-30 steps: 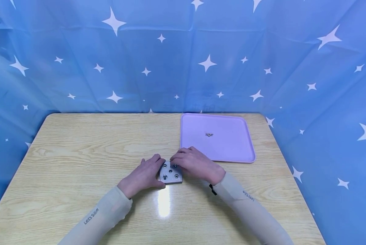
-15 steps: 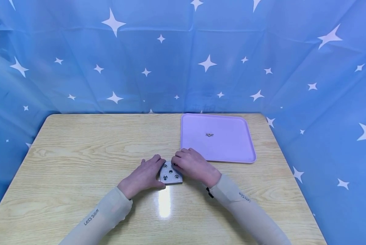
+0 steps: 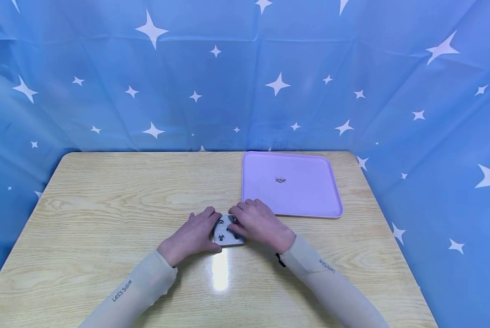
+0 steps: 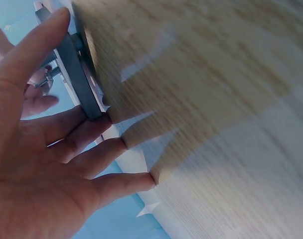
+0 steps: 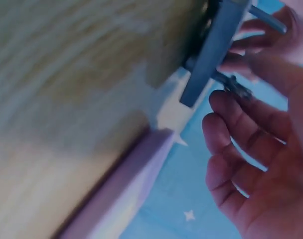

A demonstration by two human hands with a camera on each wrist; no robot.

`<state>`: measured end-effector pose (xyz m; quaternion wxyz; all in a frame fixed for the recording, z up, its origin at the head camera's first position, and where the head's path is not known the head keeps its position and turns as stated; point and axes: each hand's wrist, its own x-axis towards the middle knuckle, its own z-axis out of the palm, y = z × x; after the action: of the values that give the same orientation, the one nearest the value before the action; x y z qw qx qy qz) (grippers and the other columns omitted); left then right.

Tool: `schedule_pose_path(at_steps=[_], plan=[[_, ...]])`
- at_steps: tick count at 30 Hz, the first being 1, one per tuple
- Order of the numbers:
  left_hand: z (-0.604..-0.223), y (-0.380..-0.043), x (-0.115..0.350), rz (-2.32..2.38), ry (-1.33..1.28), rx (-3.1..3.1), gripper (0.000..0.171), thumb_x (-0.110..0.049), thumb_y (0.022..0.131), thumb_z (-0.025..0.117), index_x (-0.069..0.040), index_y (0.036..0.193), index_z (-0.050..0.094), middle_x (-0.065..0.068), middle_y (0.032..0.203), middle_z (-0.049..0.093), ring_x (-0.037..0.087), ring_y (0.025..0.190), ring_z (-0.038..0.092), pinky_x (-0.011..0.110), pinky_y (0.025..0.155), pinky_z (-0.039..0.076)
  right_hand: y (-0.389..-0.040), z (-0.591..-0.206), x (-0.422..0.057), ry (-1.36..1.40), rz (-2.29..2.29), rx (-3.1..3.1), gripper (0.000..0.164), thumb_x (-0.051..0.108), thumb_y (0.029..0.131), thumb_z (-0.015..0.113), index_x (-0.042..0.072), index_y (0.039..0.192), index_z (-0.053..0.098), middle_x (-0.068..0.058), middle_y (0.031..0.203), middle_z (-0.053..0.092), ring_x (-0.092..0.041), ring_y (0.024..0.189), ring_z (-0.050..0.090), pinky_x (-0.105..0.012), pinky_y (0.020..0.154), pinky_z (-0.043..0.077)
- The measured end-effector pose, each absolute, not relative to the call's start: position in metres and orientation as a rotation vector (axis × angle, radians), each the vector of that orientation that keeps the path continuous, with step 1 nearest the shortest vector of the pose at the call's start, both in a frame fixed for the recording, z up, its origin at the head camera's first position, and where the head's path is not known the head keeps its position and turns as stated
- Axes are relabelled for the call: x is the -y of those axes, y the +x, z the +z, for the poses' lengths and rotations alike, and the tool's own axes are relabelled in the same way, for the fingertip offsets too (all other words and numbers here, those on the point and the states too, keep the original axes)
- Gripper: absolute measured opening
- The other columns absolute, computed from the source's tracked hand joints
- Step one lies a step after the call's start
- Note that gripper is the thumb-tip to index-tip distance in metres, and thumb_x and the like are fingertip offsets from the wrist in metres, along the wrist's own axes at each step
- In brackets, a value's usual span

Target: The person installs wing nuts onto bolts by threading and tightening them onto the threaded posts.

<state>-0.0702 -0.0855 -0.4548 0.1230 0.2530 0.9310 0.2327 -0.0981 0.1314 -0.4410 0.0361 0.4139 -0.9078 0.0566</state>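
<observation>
A small grey metal plate with holes and a rounded corner lies at mid-table, raised slightly on feet in the wrist views. My left hand grips its left side between thumb and fingers, other fingertips resting on the wood. At the plate's far right corner, my right hand has thumb and curled fingers at a wing nut on an upright threaded bolt. Fingers partly hide that nut in the head view. Another upright pin stands at the plate's near left, bare of any nut.
A purple tray lies behind the right hand, at the table's far right. Small metal pieces resembling wing nuts sit in it. Blue curtain with white stars surrounds the wooden table.
My right hand has shifted slightly, and its thumb has swung out to the left over the plate, uncovering the nut a little. The left hand and plate have stayed put.
</observation>
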Motion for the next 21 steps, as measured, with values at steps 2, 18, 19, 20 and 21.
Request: schedule_pose_path(at_steps=[2, 18, 19, 20, 21], plan=[[-0.455, -0.070, 0.086, 0.682, 0.743, -2.715, 0.078, -0.031, 0.069, 0.096, 0.002, 0.130, 0.061, 0.008, 0.114, 0.057, 0.022, 0.098, 0.058, 0.071, 0.095, 0.046, -0.099, -0.436, -0.135, 1.322, 0.166, 2.811, 0.027, 0.032, 0.098, 0.073, 0.015, 0.119, 0.072, 0.002, 0.110, 0.071, -0.017, 0.098, 0.065, -0.037, 0.082, 0.054], [-0.455, -0.071, 0.086, 0.678, 0.726, -2.694, 0.078, -0.031, 0.070, 0.095, 0.001, 0.132, 0.060, 0.008, 0.116, 0.056, 0.023, 0.099, 0.058, 0.072, 0.098, 0.044, -0.102, -0.427, -0.146, 1.576, 0.140, 2.788, 0.043, -0.001, 0.089, 0.076, 0.021, 0.127, 0.072, 0.009, 0.134, 0.066, -0.016, 0.122, 0.059, -0.039, 0.091, 0.051], [-0.455, -0.071, 0.086, 0.679, 0.726, -2.696, 0.078, -0.031, 0.070, 0.096, 0.001, 0.132, 0.060, 0.008, 0.116, 0.056, 0.023, 0.099, 0.058, 0.072, 0.098, 0.044, -0.102, -0.427, -0.146, 1.575, 0.145, 2.789, 0.043, -0.001, 0.089, 0.076, 0.021, 0.126, 0.073, 0.009, 0.134, 0.067, -0.016, 0.121, 0.059, -0.039, 0.091, 0.051], [-0.455, -0.071, 0.086, 0.679, 0.727, -2.696, 0.078, -0.031, 0.070, 0.096, 0.001, 0.132, 0.060, 0.008, 0.116, 0.056, 0.023, 0.099, 0.058, 0.072, 0.097, 0.044, -0.102, -0.427, -0.146, 1.574, 0.148, 2.790, 0.043, -0.001, 0.089, 0.076, 0.021, 0.126, 0.073, 0.009, 0.134, 0.067, -0.016, 0.121, 0.059, -0.039, 0.091, 0.051], [-0.455, -0.071, 0.086, 0.679, 0.727, -2.697, 0.078, -0.031, 0.070, 0.096, 0.001, 0.132, 0.060, 0.008, 0.116, 0.056, 0.023, 0.099, 0.058, 0.072, 0.097, 0.044, -0.102, -0.427, -0.146, 1.573, 0.152, 2.791, 0.042, 0.000, 0.090, 0.076, 0.021, 0.126, 0.073, 0.009, 0.133, 0.067, -0.016, 0.121, 0.059, -0.039, 0.092, 0.051]])
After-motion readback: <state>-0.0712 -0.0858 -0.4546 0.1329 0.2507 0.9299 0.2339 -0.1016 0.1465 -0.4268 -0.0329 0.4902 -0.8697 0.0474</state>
